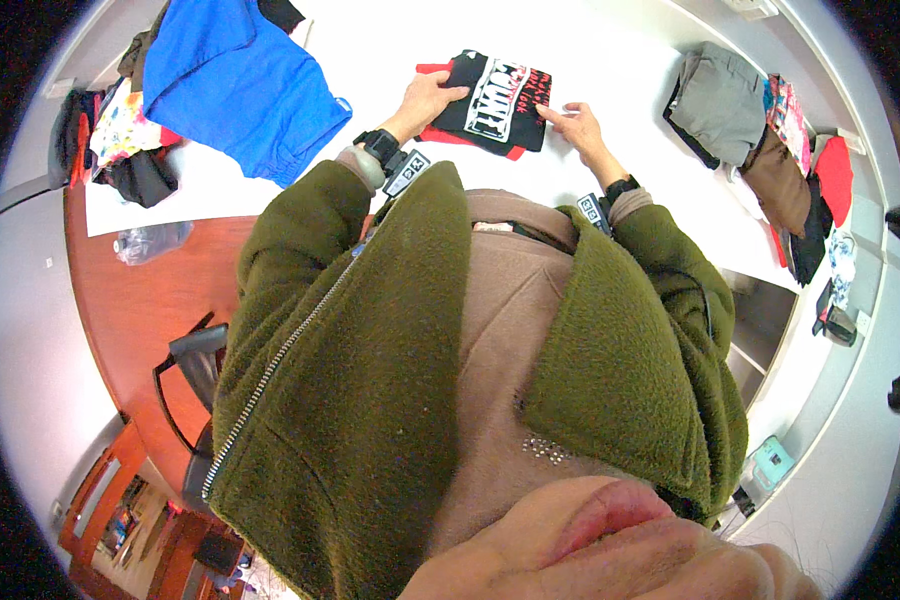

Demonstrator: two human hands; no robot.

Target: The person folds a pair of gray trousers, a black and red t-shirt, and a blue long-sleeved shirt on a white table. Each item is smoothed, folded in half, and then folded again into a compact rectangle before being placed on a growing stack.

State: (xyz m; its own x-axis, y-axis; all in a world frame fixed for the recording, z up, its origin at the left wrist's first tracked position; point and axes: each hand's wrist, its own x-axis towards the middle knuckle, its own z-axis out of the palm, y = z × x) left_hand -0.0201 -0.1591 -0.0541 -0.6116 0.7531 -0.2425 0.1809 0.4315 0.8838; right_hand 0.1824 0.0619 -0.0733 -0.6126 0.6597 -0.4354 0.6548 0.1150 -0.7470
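A folded black garment (465,75) with a large white print and red lettering lies on the white tabletop. Red cloth (433,134) peeks out from its left and lower edges. My left hand (425,103) rests at the garment's left edge, its thumb stretched over the black cloth and its fingers apart. At the opposite edge is my right hand (582,128), fingers spread, the thumb side touching or very near the fabric. Both wrists wear dark straps with small printed tags.
A big blue garment (235,95) covers the table's left side, beside a heap of mixed clothes (130,135). Folded grey (720,100) and brown clothes (775,180) are stacked at right. Clear plastic (153,242) lies on a reddish-brown table near a black chair (198,350).
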